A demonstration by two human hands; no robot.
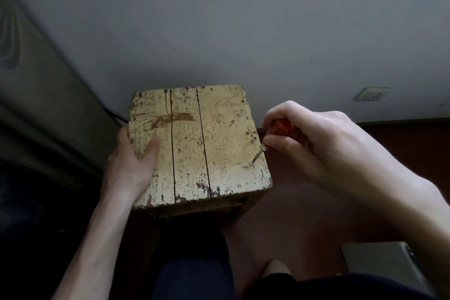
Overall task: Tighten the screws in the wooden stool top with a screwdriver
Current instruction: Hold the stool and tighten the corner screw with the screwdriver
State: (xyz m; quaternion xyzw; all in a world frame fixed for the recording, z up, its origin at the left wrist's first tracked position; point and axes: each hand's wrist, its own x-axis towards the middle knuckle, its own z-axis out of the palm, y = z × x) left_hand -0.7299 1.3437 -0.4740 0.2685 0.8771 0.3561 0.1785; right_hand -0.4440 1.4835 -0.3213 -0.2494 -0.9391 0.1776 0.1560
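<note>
1. Worn, pale-yellow, cracked wooden stool top (194, 148), lying flat between left hand (131, 153) and right hand (316, 141).
2. Red-handled screwdriver (280, 129), tilted, gripped in the right hand, tip on a small metal screw (250, 165) just left of it.

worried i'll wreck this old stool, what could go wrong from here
The screwdriver comes at the near screw on a slant, so the tip may slip out, chewing the head or gouging the stool top.
That screw sits close to the right edge; the worn, cracked wood may split.
The left hand steadies only the opposite side, so a hard push from the right hand may tip the stool.
</note>
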